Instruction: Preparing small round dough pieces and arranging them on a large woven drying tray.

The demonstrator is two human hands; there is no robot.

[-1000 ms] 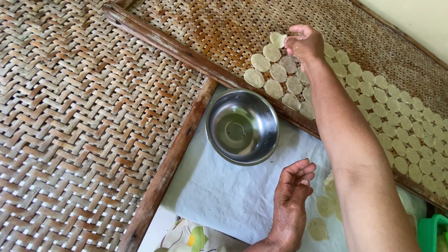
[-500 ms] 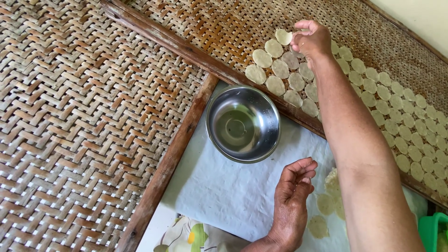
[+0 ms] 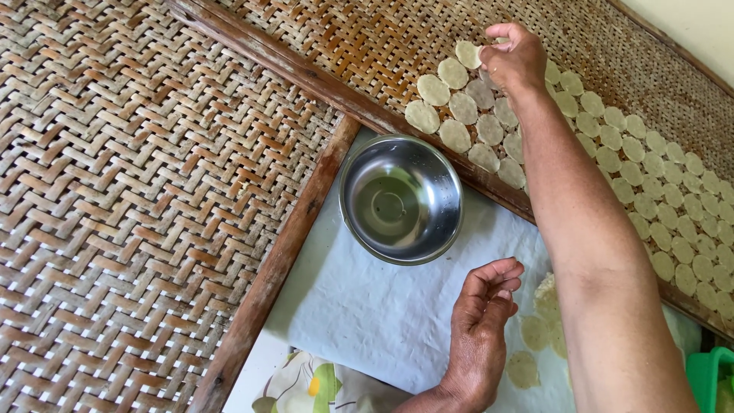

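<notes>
We see the right hand [image 3: 516, 57] stretched out over the far woven bamboo tray [image 3: 367, 46], its fingers curled together around the topmost pale round disc [image 3: 467, 53], which lies at the end of the rows already set on the weave. Whether the fingertips pinch that disc or only press on it, we cannot tell, since the knuckles hide the contact. The laid-out discs [image 3: 612, 138] run in close rows along the tray's near wooden edge [image 3: 321, 80], touching or nearly touching one another, from the hand's spot toward the tray's right end.

Our left hand [image 3: 482, 329] rests low on the white cloth [image 3: 382, 306], fingers loosely bent inward and holding nothing that we can make out. Just to its right, partly hidden by the right forearm, a few more flat discs [image 3: 527, 352] lie on the cloth, and one of them sits just beside the wrist.

A round steel bowl [image 3: 401, 199] stands upright on the cloth, close against the far tray's wooden edge and well apart from both hands. It looks empty apart from a wet sheen. A second woven tray [image 3: 138, 206] fills the left side, and its wooden frame [image 3: 283, 260] borders the cloth. A floral-patterned fabric [image 3: 306, 382] shows at the cloth's near edge, and a green plastic container [image 3: 711, 378] peeks in at the near right corner.
</notes>
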